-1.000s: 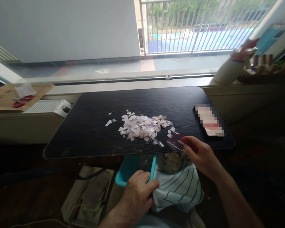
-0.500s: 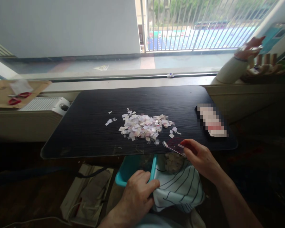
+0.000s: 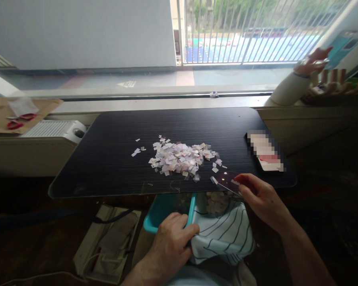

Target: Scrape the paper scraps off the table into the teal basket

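My right hand [image 3: 261, 196] pinches a thin, clear, pinkish plastic piece [image 3: 226, 180] over the front edge of the black table [image 3: 113, 159]. A small scrap [image 3: 214, 180] lies against the left end of that piece. Farther left is a loose pile of small white paper scraps [image 3: 179, 159]. Below the table edge, my left hand [image 3: 174, 238] is closed on the rim of a turquoise basin [image 3: 152, 222], where it meets a striped cloth [image 3: 226, 234]. More scraps [image 3: 217, 203] sit in the hollow of the cloth, partly under the table edge.
A phone-like slab [image 3: 265, 153], blurred out, lies on the table's right. Red-handled scissors [image 3: 15, 124] rest on cardboard at far left, beside a white radiator [image 3: 55, 129]. A white vase-like object [image 3: 289, 89] stands on the sill. An open box [image 3: 107, 242] is on the floor.
My right hand has moved a little to the right with the plastic piece, and the small scrap at its end has shifted right too. My left hand stays on the basin rim.
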`<control>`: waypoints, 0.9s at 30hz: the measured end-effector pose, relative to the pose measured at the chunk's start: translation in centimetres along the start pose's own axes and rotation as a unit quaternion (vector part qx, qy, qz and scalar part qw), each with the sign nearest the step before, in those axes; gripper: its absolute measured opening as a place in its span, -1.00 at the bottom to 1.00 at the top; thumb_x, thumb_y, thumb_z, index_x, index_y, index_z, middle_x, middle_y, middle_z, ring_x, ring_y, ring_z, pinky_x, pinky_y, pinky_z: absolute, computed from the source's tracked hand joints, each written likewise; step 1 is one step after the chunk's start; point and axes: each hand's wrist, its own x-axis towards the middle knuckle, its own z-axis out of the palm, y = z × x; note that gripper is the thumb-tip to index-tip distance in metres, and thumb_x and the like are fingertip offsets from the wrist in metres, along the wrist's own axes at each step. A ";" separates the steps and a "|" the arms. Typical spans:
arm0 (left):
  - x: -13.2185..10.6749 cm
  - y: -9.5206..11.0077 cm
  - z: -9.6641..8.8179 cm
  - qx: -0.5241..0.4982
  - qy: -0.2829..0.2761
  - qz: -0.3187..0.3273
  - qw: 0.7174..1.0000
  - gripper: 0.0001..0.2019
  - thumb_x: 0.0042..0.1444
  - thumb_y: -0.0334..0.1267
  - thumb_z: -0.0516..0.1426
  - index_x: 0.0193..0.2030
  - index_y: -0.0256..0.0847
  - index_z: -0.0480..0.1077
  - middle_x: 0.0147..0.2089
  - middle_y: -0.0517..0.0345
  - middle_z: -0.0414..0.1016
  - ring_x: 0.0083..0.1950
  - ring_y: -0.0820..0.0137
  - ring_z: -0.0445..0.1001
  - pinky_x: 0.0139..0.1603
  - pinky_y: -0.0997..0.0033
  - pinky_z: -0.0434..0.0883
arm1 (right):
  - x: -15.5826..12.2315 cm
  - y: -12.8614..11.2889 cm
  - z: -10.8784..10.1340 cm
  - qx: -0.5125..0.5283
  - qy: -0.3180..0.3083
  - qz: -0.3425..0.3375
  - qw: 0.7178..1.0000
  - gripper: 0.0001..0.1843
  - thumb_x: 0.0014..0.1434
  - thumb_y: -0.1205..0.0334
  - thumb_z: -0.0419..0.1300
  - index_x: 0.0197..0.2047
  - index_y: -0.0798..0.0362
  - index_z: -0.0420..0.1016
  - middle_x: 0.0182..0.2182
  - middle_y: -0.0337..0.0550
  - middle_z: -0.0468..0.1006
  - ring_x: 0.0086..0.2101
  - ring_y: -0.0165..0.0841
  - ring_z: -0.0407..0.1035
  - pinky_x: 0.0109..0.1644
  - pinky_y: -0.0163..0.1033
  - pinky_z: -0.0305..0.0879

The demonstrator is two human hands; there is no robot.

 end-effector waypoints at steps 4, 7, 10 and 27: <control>0.1 0.0 0.0 -0.003 -0.001 0.003 1.000 -0.87 0.05 -0.44 0.05 -0.34 -0.19 0.40 -0.44 0.13 0.27 -0.38 0.27 0.25 -0.34 0.33 0.18 | -0.1 -0.1 0.1 -0.004 0.031 0.003 0.999 -0.73 0.14 0.14 0.06 -0.15 0.04 0.48 -0.35 -0.18 0.56 -0.39 -0.34 0.42 -0.29 -0.26 0.31; 0.2 0.0 -0.1 -0.006 -0.006 0.004 1.000 -0.87 0.05 -0.44 0.04 -0.35 -0.19 0.39 -0.44 0.13 0.27 -0.37 0.28 0.26 -0.34 0.33 0.17 | -0.2 0.3 0.1 0.013 0.009 0.008 1.000 -0.72 0.14 0.13 0.06 -0.16 0.04 0.48 -0.34 -0.16 0.57 -0.37 -0.32 0.42 -0.31 -0.26 0.31; 0.2 0.0 -0.1 -0.002 -0.001 0.003 1.000 -0.86 0.05 -0.45 0.04 -0.34 -0.19 0.39 -0.44 0.14 0.27 -0.38 0.28 0.25 -0.34 0.33 0.17 | -0.2 0.9 0.0 0.018 0.020 0.031 0.999 -0.71 0.13 0.12 0.07 -0.16 0.05 0.48 -0.34 -0.13 0.57 -0.37 -0.30 0.43 -0.31 -0.24 0.32; 0.2 -0.1 0.0 0.000 -0.005 -0.001 1.000 -0.84 0.01 -0.47 0.05 -0.33 -0.18 0.41 -0.43 0.13 0.29 -0.37 0.27 0.28 -0.32 0.32 0.20 | 0.7 0.0 0.8 -0.018 0.042 -0.001 0.999 -0.75 0.16 0.16 0.07 -0.14 0.03 0.47 -0.34 -0.19 0.57 -0.40 -0.35 0.42 -0.27 -0.26 0.30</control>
